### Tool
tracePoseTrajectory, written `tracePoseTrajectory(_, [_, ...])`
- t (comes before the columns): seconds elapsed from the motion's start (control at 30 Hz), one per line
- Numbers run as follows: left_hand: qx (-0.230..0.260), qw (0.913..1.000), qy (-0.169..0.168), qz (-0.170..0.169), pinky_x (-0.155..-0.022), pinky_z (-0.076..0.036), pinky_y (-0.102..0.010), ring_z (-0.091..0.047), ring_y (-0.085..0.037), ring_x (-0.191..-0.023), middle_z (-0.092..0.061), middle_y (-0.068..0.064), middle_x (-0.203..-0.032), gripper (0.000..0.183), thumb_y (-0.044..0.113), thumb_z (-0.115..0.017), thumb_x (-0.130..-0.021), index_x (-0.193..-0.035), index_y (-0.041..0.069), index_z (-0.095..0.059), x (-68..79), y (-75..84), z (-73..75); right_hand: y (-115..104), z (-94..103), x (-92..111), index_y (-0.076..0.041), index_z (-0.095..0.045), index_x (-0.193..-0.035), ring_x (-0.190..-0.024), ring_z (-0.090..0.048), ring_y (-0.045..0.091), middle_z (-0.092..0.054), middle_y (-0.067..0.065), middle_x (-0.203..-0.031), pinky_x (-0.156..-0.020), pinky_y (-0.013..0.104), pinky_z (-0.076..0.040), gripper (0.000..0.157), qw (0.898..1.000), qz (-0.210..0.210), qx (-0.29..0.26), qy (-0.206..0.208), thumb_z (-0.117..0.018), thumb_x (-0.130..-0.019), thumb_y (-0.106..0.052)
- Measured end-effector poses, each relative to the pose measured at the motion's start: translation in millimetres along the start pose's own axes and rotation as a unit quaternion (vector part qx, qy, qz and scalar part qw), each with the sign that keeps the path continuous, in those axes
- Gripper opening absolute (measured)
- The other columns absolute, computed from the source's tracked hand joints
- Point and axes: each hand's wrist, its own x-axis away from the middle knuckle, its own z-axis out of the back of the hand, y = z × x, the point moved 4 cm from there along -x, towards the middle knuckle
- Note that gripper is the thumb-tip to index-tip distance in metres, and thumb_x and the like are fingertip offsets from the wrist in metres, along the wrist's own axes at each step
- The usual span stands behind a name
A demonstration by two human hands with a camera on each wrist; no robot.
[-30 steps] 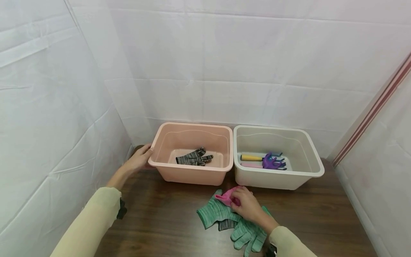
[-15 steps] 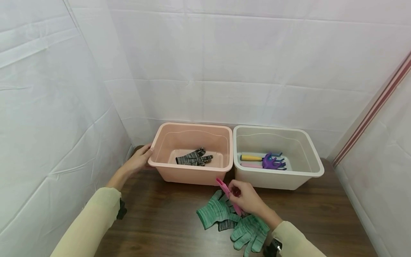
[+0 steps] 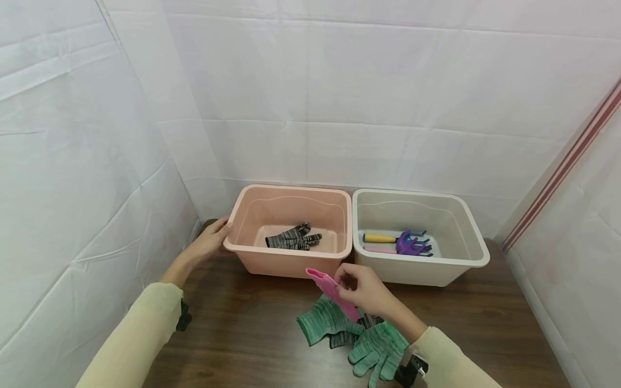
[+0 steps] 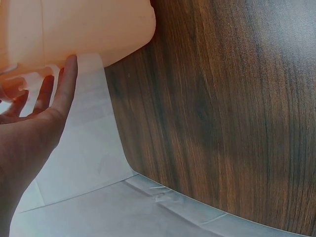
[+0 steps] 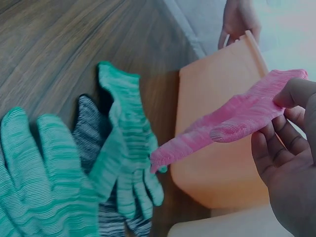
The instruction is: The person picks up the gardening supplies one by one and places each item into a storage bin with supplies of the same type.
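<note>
At ten o'clock from the pink glove (image 3: 335,295), the left hand (image 3: 209,241) rests its outstretched fingers against the peach tub (image 3: 286,265), where a mottled glove (image 3: 286,240) lies inside. Toward seven, one green glove (image 3: 320,323) partly covers a dark glove (image 3: 342,339). The pink glove hangs above the bench (image 3: 242,334), pinched between the right hand's (image 3: 366,291) thumb and fingers at three. Another green glove (image 3: 377,349) lies around five. The white tub (image 3: 412,273), holding a purple claw (image 3: 409,245) and yellow handle (image 3: 380,238), stands at two.
</note>
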Motion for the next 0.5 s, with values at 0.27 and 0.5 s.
tracePoseTrajectory(0.27, [0.003,1.0000,-0.009,0.000,-0.105,-0.052,-0.063,-0.037,-0.057,-0.145,-0.023,-0.038,-0.164,0.062,0.029,-0.029,-0.119,-0.169,-0.001,-0.006,0.6,0.2,0.4,-16,6.1,-5,-0.016,-0.069,-0.099,-0.078,-0.061,0.016,-0.065,-0.003,-0.089,-0.068,0.029,-0.057,0.012,1.000,0.030,-0.003,0.000,-0.072,-0.097,-0.005])
tracePoseTrajectory(0.5, [0.009,0.9999,-0.008,0.004,-0.107,-0.049,-0.066,-0.035,-0.058,-0.146,-0.023,-0.037,-0.165,0.062,0.028,-0.029,-0.118,-0.169,0.000,-0.007,0.3,1.4,-0.5,-27,13.6,-12,-0.015,-0.071,-0.104,-0.081,-0.063,0.018,-0.067,-0.001,-0.093,-0.069,0.029,-0.058,0.008,0.999,0.025,-0.020,0.006,-0.071,-0.101,-0.008])
